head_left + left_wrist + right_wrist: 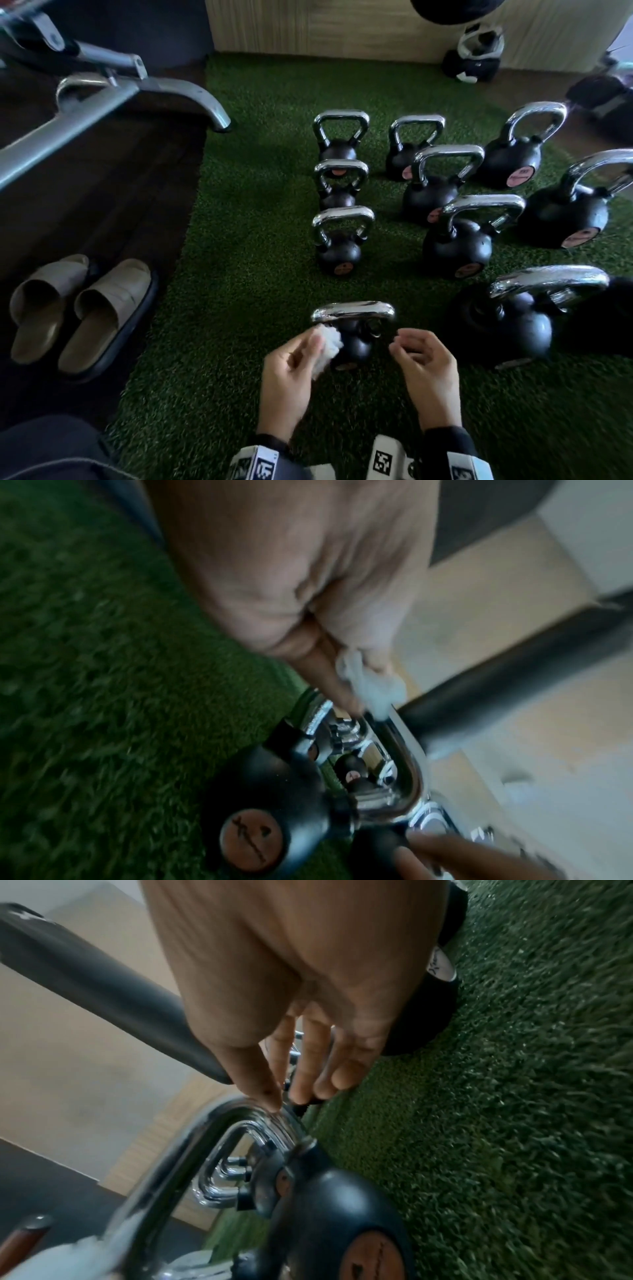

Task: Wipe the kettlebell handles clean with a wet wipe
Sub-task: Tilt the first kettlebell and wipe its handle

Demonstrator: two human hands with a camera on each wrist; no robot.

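The left hand (287, 380) pinches a scrunched white wet wipe (327, 346) between its thumb and fingers. The wipe sits at the left end of the shiny silver handle (352, 311) of a small black kettlebell (354, 346), right where the handle bends down. From the left wrist, the wipe (368, 685) looks like it touches the handle (404, 753), but the picture is blurry. The right hand (428, 373) is just beside the right side of the same kettlebell. Its fingers are loosely curled and hold nothing. From the right wrist, one fingertip (272, 1104) seems to rest on the top of the handle (205, 1139). The kettlebell stands upright on green grass carpet (239, 274), close in front of the person. More black kettlebells (339, 240) with silver handles stand in rows farther back and to the right. A pair of beige slippers (82, 308) lies on the dark floor (102, 192) to the left, near a grey metal bench frame (102, 92).
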